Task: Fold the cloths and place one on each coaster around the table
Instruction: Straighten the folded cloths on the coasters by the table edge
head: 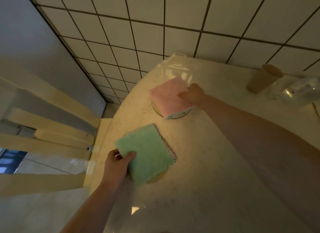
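Observation:
A folded green cloth (147, 153) lies near the table's left edge, covering most of a round coaster (156, 178) whose rim peeks out below it. My left hand (117, 165) grips the green cloth's near-left corner, thumb on top. Farther along, a folded pink cloth (166, 95) sits on a second round coaster (180, 115). My right hand (193, 94) holds the pink cloth at its right edge, fingers curled over it.
The round cream table (207, 163) curves away to the left. A paper cup (263, 77) and a crumpled clear plastic bag (301, 90) stand at the far right. Clear plastic wrap (178, 69) lies behind the pink cloth. A wooden chair (52, 132) stands left of the table.

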Demonstrator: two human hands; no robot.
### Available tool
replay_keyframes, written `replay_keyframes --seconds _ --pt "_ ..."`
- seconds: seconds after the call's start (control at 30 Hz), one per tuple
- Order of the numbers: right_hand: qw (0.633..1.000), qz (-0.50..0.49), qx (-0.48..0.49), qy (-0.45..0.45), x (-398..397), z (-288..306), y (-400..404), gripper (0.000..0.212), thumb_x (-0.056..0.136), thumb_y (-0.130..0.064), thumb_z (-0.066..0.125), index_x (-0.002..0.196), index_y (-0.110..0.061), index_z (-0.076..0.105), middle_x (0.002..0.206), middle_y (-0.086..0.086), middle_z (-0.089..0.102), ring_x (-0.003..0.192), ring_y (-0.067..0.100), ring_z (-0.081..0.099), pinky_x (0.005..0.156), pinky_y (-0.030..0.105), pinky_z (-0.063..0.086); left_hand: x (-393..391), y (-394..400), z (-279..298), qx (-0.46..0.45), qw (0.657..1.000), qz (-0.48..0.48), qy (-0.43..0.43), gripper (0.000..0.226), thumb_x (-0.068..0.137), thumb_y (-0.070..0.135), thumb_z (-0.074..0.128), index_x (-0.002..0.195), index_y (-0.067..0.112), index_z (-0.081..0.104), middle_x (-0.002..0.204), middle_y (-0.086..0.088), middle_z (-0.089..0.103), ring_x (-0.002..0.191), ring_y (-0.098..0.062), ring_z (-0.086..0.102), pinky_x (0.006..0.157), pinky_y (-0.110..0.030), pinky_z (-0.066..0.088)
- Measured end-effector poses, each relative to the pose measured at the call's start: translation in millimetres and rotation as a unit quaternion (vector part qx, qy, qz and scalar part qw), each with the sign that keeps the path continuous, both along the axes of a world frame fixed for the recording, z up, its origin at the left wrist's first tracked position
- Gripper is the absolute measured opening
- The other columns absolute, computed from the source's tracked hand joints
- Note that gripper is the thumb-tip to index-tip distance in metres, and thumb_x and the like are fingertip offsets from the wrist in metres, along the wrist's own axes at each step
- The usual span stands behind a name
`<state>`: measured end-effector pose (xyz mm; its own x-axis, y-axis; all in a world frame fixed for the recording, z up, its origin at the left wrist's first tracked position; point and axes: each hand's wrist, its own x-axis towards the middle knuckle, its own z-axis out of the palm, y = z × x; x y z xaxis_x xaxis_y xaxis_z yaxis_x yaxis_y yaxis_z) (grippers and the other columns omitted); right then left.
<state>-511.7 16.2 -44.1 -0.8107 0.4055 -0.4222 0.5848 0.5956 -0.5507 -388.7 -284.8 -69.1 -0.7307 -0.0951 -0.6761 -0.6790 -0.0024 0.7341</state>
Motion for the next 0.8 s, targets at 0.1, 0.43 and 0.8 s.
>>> replay_keyframes --seconds 0.1,0.43,0.8 --pt "0.999 0.005 -0.043 -0.009 -2.8 4.4 -3.7 0.054 0.083 -0.029 0.070 0.120 0.005 0.052 0.116 0.017 0.059 0.109 0.034 0.057 0.082 0.033 0.044 1.1 1.9 5.4 0.071 0.997 0.004 -0.041 0.027 0.083 0.007 0.068 0.110 0.006 0.063 0.106 -0.015 0.071 0.095 -0.037 0.068 0.085 -0.056 0.053" --pt "0.902 -0.155 -0.397 0.062 14.2 12.5 -21.3 0.039 0.084 -0.011 0.067 0.120 -0.006 0.053 0.108 0.009 0.064 0.088 0.022 0.065 0.065 0.036 0.058 -36.8 -3.5 28.6 0.155 0.954 -0.245 -0.081 0.042 0.080 0.003 0.069 0.121 0.006 0.060 0.118 -0.019 0.066 0.108 -0.038 0.063 0.095 -0.055 0.048" --pt "0.872 -0.279 -0.394 0.081 27.2 -15.2 -23.3 0.074 0.079 0.015 0.048 0.138 -0.025 0.029 0.125 0.006 0.046 0.108 0.032 0.052 0.089 0.055 0.049 -42.1 -4.0 12.6 -0.093 0.944 -0.313 0.038 0.041 0.081 0.014 0.073 0.118 0.018 0.057 0.110 -0.001 0.066 0.100 -0.021 0.064 0.090 -0.047 0.052"
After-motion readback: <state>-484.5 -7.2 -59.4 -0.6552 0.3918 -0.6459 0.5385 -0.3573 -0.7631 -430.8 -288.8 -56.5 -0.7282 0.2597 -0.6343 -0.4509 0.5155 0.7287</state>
